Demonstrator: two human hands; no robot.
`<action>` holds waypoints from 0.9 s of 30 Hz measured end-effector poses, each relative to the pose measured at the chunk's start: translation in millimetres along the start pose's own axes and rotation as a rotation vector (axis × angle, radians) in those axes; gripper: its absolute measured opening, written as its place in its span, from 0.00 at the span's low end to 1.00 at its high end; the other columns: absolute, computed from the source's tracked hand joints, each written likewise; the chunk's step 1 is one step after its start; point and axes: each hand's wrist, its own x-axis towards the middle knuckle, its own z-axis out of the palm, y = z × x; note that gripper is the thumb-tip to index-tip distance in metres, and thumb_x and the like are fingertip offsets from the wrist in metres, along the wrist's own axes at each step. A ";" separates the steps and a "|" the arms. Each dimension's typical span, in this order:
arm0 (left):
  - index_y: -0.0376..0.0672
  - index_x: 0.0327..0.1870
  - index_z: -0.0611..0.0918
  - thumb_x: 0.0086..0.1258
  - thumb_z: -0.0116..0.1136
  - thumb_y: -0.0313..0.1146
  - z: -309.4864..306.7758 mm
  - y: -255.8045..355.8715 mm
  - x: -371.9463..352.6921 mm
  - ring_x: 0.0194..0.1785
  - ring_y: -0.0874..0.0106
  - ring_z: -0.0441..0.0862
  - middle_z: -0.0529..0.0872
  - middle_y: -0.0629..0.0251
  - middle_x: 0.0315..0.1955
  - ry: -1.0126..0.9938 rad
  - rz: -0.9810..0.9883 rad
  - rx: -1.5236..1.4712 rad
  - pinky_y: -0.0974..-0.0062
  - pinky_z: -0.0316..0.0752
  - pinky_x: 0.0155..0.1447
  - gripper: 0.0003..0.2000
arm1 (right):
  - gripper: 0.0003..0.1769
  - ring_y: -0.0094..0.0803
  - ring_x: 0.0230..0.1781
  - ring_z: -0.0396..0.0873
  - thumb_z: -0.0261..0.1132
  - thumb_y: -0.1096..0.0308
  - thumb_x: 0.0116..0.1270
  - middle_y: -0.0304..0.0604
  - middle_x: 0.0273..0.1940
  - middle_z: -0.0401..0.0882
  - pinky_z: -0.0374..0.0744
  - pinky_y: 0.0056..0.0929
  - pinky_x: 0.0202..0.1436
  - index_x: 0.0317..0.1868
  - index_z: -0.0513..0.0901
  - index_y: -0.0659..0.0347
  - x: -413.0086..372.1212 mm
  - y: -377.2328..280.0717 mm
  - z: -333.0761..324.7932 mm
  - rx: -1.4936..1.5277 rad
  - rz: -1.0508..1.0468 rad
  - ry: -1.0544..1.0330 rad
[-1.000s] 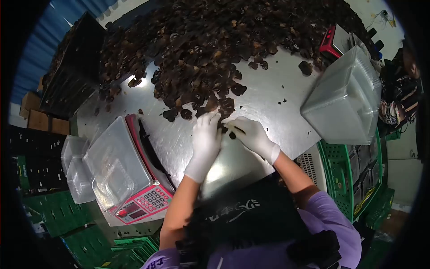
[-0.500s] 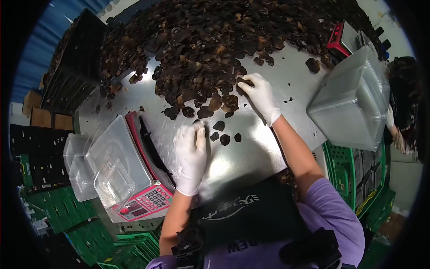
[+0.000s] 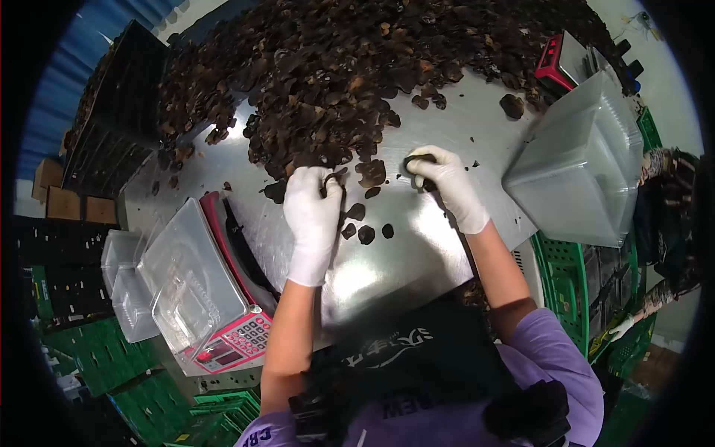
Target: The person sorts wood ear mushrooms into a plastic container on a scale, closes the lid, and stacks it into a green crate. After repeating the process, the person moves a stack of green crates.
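One left hand, yours: gloved, thumb and fingers nearly closed on a dark piece by the pile's near edge. One right hand: pinched round a second piece. Five or so loose pieces: between your hands, nearer the left; roundish, no clear long axis. Surface: metal counter. Flanking: scale left, clear containers right.

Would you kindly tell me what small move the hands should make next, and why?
Perhaps move the right hand to set its dark piece beside the small loose pieces, since it grips that piece and bare metal tabletop lies between.
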 end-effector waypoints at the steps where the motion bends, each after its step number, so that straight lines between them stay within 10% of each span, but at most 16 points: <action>1: 0.38 0.32 0.82 0.61 0.60 0.21 -14.4 5.3 -5.5 0.32 0.72 0.78 0.80 0.64 0.29 -0.037 -0.203 -0.252 0.74 0.74 0.41 0.01 | 0.10 0.27 0.28 0.80 0.68 0.72 0.61 0.39 0.33 0.83 0.77 0.25 0.31 0.43 0.85 0.57 9.1 15.9 7.3 -0.306 -0.324 0.013; 3: 0.37 0.36 0.80 0.64 0.55 0.25 -35.4 -9.3 -15.9 0.32 0.74 0.78 0.84 0.62 0.40 -0.164 -0.516 -0.790 0.76 0.76 0.41 0.03 | 0.12 0.36 0.30 0.81 0.67 0.76 0.54 0.44 0.35 0.83 0.79 0.32 0.37 0.40 0.85 0.58 14.7 25.7 17.6 -0.874 -0.738 0.005; 6: 0.38 0.49 0.78 0.65 0.53 0.30 -53.2 -28.0 -31.4 0.46 0.62 0.86 0.84 0.53 0.47 -0.266 -0.685 -1.466 0.73 0.82 0.45 0.13 | 0.14 0.40 0.32 0.81 0.69 0.73 0.50 0.39 0.35 0.81 0.79 0.35 0.36 0.39 0.87 0.47 25.5 36.5 32.7 -1.024 -0.758 0.037; 11: 0.40 0.46 0.79 0.71 0.57 0.39 -52.8 -34.7 -41.5 0.43 0.65 0.84 0.84 0.58 0.42 -0.265 -0.804 -1.607 0.75 0.80 0.41 0.12 | 0.05 0.40 0.31 0.80 0.66 0.68 0.57 0.41 0.32 0.79 0.78 0.37 0.33 0.34 0.86 0.51 -1.9 11.9 25.0 -0.964 -0.767 -0.010; 15: 0.39 0.33 0.83 0.68 0.61 0.23 -55.1 -14.9 -33.2 0.23 0.84 0.72 0.81 0.71 0.24 -0.137 -0.862 -1.145 0.85 0.66 0.26 0.02 | 0.05 0.39 0.33 0.83 0.68 0.67 0.55 0.41 0.33 0.82 0.79 0.36 0.36 0.33 0.84 0.55 -101.0 -44.9 -35.2 -1.312 -0.479 -0.197; 18: 0.39 0.42 0.85 0.65 0.62 0.21 -43.5 -28.7 -39.1 0.27 0.81 0.74 0.79 0.73 0.25 -0.169 -0.451 -0.541 0.83 0.71 0.35 0.07 | 0.14 0.41 0.29 0.82 0.68 0.77 0.45 0.44 0.29 0.82 0.80 0.32 0.35 0.35 0.88 0.54 -166.0 -66.3 -74.5 -1.454 -0.327 -0.039; 27: 0.50 0.54 0.82 0.58 0.68 0.34 0.5 1.5 -14.8 0.53 0.60 0.79 0.80 0.61 0.46 -0.450 -0.097 0.321 0.64 0.78 0.51 0.20 | 0.08 0.24 0.30 0.75 0.69 0.76 0.55 0.38 0.28 0.78 0.74 0.24 0.37 0.26 0.76 0.63 -73.2 9.9 -13.0 -0.496 -0.316 -0.037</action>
